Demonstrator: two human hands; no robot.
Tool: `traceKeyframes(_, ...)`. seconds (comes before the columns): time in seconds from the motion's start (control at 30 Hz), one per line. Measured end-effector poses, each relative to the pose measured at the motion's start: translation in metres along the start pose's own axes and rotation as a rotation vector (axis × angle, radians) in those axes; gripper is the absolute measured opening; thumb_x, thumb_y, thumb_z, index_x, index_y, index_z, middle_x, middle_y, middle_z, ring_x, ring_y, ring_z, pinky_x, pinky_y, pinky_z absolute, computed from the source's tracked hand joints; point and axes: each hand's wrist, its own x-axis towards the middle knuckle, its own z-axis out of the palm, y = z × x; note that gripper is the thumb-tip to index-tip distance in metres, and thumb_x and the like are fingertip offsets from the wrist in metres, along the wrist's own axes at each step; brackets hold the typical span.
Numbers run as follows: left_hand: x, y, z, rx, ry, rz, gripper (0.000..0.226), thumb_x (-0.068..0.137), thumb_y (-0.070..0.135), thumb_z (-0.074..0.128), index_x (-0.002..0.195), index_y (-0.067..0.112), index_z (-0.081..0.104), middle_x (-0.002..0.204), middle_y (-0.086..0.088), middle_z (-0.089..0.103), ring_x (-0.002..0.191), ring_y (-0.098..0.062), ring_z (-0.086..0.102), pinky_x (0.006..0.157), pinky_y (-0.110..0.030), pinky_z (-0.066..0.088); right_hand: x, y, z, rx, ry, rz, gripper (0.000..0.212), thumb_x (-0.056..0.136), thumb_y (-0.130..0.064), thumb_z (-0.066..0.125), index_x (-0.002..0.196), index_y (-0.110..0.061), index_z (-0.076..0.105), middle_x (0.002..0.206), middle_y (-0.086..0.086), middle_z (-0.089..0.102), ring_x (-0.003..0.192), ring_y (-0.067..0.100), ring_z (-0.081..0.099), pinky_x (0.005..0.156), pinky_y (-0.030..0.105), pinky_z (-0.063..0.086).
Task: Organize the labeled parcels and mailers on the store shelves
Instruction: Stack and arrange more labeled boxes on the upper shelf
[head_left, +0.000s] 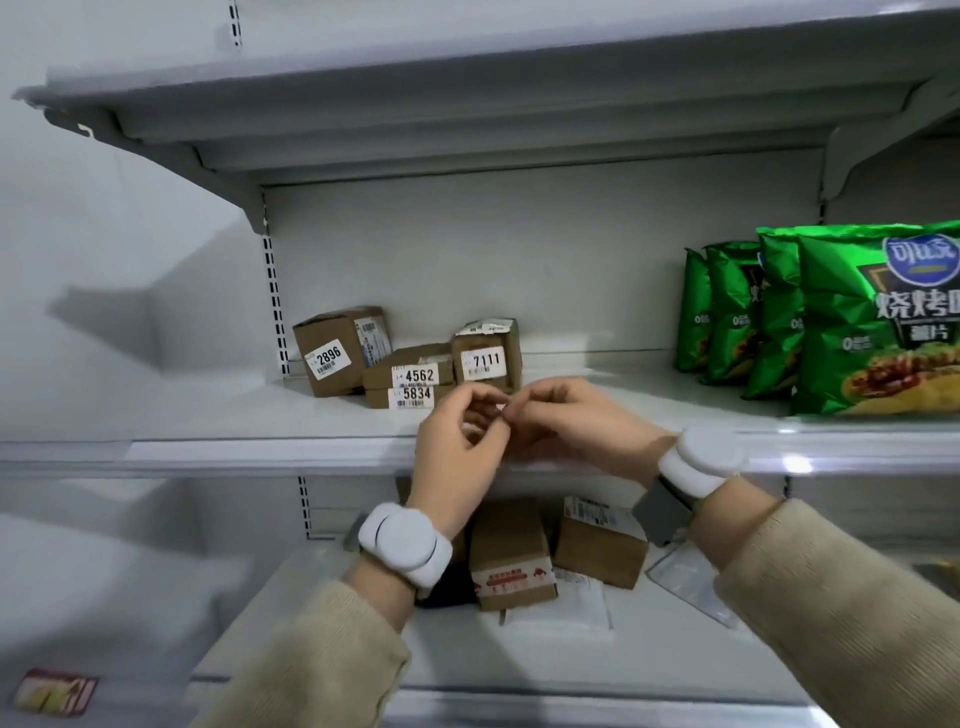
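Observation:
Several labeled cardboard parcels sit on the middle shelf (260, 421): box 2896 (337, 351) at the left, flat box 4562 (410, 369) stacked on box 5834 (402, 396), and upright box 7111 (485, 356). My left hand (457, 452) and my right hand (566, 421) meet fingertip to fingertip just in front of box 7111, over the shelf's front edge. Their fingers are pinched together; anything held between them is too small to make out. On the lower shelf lie more brown boxes (511, 556), (600, 548) and white mailers (576, 603).
Green snack bags (831, 322) stand in a row on the right of the middle shelf. A clear plastic mailer (691, 582) lies on the lower shelf at right. An upper shelf (467, 104) overhangs. A red packet (54, 693) lies at bottom left.

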Motion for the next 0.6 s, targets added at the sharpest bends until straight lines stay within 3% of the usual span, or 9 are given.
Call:
traceKeyframes(0.17,-0.054,-0.021,0.003,-0.049,0.019,-0.035,0.012,0.072,0.025,0.057,0.082,0.030,0.060,0.077,0.012,0.065,0.074,-0.007,0.062,0.067,-0.020,0.052,-0.029,0.035,0.014,-0.125,-0.100,0.076,0.010,0.092,-0.011,0.059,0.094,-0.008,0.068,0.093,0.014,0.068,0.085,0.022,0.067,0.081,0.033,0.058)
traceKeyframes(0.27,-0.070,-0.032,0.007,-0.004,-0.052,-0.130,0.014,0.070,0.022,0.058,0.082,0.027,0.063,0.078,0.004,0.067,0.074,-0.015,0.062,0.067,-0.026,0.053,-0.038,0.058,0.013,-0.168,-0.095,0.103,0.012,0.092,-0.011,0.060,0.086,-0.014,0.070,0.085,0.006,0.070,0.081,0.018,0.067,0.084,0.035,0.055)
traceKeyframes(0.37,-0.082,-0.043,0.011,0.064,-0.114,-0.190,0.016,0.070,0.022,0.059,0.084,0.022,0.066,0.078,0.000,0.067,0.073,-0.017,0.061,0.066,-0.027,0.054,-0.041,0.083,0.011,-0.107,-0.089,0.181,0.014,0.092,-0.009,0.060,0.083,-0.014,0.069,0.076,0.005,0.070,0.070,0.014,0.067,0.070,0.026,0.056)
traceKeyframes(0.47,-0.092,-0.057,0.017,0.104,-0.165,-0.262,0.014,0.076,0.014,0.062,0.087,0.020,0.068,0.079,-0.002,0.067,0.073,-0.017,0.061,0.065,-0.026,0.054,-0.040,0.107,0.010,-0.101,-0.078,0.256,0.015,0.092,-0.010,0.060,0.081,-0.016,0.069,0.080,0.007,0.069,0.071,0.015,0.067,0.065,0.023,0.055)
traceKeyframes(0.6,-0.098,-0.078,0.023,0.194,-0.222,-0.317,0.016,0.082,0.009,0.061,0.091,0.021,0.067,0.079,0.003,0.066,0.070,-0.010,0.060,0.067,-0.031,0.055,-0.032,0.137,0.003,-0.114,-0.028,0.338,0.012,0.093,-0.015,0.059,0.084,-0.018,0.067,0.091,0.007,0.071,0.081,0.017,0.067,0.076,0.030,0.054)
